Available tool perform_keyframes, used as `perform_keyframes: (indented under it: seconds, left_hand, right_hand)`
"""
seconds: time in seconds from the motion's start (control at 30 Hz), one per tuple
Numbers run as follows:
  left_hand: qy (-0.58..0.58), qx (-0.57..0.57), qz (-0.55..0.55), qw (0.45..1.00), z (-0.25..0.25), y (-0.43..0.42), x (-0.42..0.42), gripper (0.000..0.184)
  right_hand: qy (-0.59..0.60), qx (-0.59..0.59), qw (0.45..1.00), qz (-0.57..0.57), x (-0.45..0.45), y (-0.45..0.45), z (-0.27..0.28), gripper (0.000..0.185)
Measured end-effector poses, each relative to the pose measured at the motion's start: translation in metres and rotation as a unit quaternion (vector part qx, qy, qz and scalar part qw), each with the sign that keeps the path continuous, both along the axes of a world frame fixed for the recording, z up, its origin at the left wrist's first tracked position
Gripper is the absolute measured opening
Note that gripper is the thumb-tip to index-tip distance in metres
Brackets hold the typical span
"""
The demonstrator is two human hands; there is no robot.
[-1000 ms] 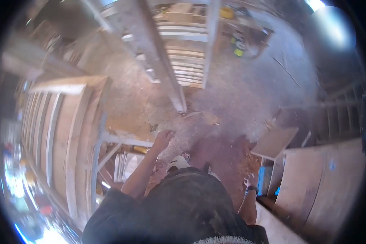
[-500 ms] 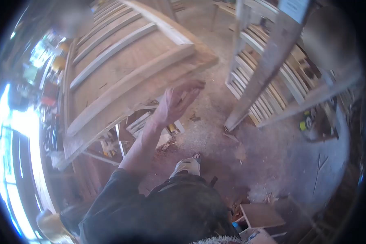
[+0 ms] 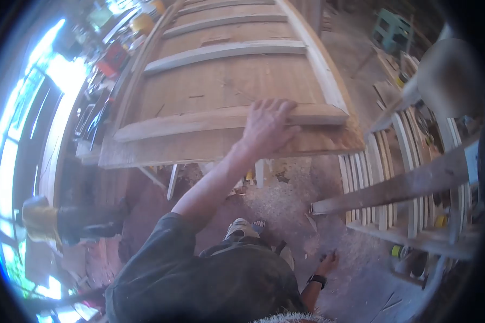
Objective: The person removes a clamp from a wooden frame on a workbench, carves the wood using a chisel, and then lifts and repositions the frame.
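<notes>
Since the earlier frame my view has swung round, so the framed wooden panel (image 3: 237, 81) has shifted from the upper left to the upper middle, and the left hand (image 3: 269, 126) has come down onto its near end. The right hand (image 3: 327, 262) now shows at lower right, where I could barely make it out.

The panel lies with its slatted face up, and pale legs (image 3: 173, 182) show below its near edge. The left fingers lie across the nearest slat (image 3: 183, 125), with the thumb toward the near side; I can't tell whether they clasp it or just rest there. The right fingers look loosely curled, well apart from the panel; I can't tell whether they hold anything. A dark watch (image 3: 319, 279) sits on that wrist.

As for progress, I see side rails and several cross slats already in place. No fixings are readable from here, so I can't tell what is left to do.

Farther out, a wooden post (image 3: 393, 191) slants across the right side over slatted timber (image 3: 382, 167). A green stool (image 3: 392, 29) stands at upper right, a red box (image 3: 112, 60) sits at upper left, and another person (image 3: 42, 222) is at left.
</notes>
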State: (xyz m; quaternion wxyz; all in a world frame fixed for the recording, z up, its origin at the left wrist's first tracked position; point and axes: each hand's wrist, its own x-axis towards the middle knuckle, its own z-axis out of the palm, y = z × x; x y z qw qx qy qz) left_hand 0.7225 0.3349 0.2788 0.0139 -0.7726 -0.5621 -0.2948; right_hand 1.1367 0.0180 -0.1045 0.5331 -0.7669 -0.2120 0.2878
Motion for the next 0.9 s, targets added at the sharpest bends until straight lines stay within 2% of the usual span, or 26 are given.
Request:
perform_keyframes:
  seconds: [0.03, 0.07, 0.13, 0.23, 0.27, 0.33, 0.4, 0.47, 0.53, 0.6, 0.73, 0.8, 0.9]
  left_hand:
    - [0.0, 0.0, 0.017, 1.0, -0.002, 0.001, 0.001, 0.052]
    - [-0.012, 0.008, 0.018, 1.0, -0.003, 0.002, 0.003, 0.051]
    - [-0.023, 0.021, 0.036, 0.999, -0.006, 0.003, 0.004, 0.05]
    - [-0.037, 0.058, 0.042, 0.997, -0.008, 0.005, 0.004, 0.049]
    - [-0.041, 0.056, 0.044, 0.997, -0.009, 0.006, 0.005, 0.049]
    - [-0.043, 0.057, 0.058, 0.996, -0.009, 0.005, 0.009, 0.05]
    - [-0.052, 0.03, 0.059, 0.996, -0.006, 0.004, 0.011, 0.051]
    - [-0.041, 0.021, 0.08, 0.996, -0.003, 0.004, 0.012, 0.052]
    - [-0.033, 0.01, 0.092, 0.995, -0.002, 0.005, 0.015, 0.053]
    - [-0.034, 0.011, 0.088, 0.995, -0.005, 0.006, 0.016, 0.055]
    - [-0.033, 0.021, 0.1, 0.994, -0.005, 0.007, 0.018, 0.056]
    - [-0.035, 0.019, 0.104, 0.994, -0.005, 0.007, 0.018, 0.057]
    - [-0.035, 0.014, 0.104, 0.994, -0.005, 0.007, 0.018, 0.059]
  right_hand:
    - [-0.076, 0.057, 0.995, 0.03, 0.016, 0.023, -0.019, 0.038]
    - [-0.087, 0.077, 0.992, 0.049, 0.005, 0.052, 0.016, 0.039]
    - [-0.107, 0.117, 0.984, 0.087, -0.041, 0.121, 0.131, 0.041]
    - [-0.122, 0.245, 0.949, 0.154, -0.076, 0.192, 0.204, 0.043]
    - [-0.12, 0.252, 0.946, 0.165, -0.085, 0.213, 0.225, 0.043]
    - [-0.132, 0.326, 0.906, 0.236, -0.098, 0.246, 0.263, 0.042]
    - [-0.153, 0.335, 0.887, 0.279, -0.107, 0.274, 0.3, 0.043]
    - [-0.187, 0.342, 0.877, 0.282, -0.117, 0.303, 0.323, 0.043]
    - [-0.135, 0.324, 0.886, 0.303, -0.12, 0.328, 0.339, 0.042]
    - [-0.229, 0.325, 0.857, 0.329, -0.125, 0.349, 0.357, 0.043]
    - [-0.266, 0.32, 0.837, 0.355, -0.133, 0.376, 0.364, 0.047]
    - [-0.035, 0.28, 0.857, 0.432, -0.14, 0.391, 0.359, 0.054]
    - [-0.072, 0.241, 0.845, 0.473, -0.15, 0.396, 0.37, 0.059]
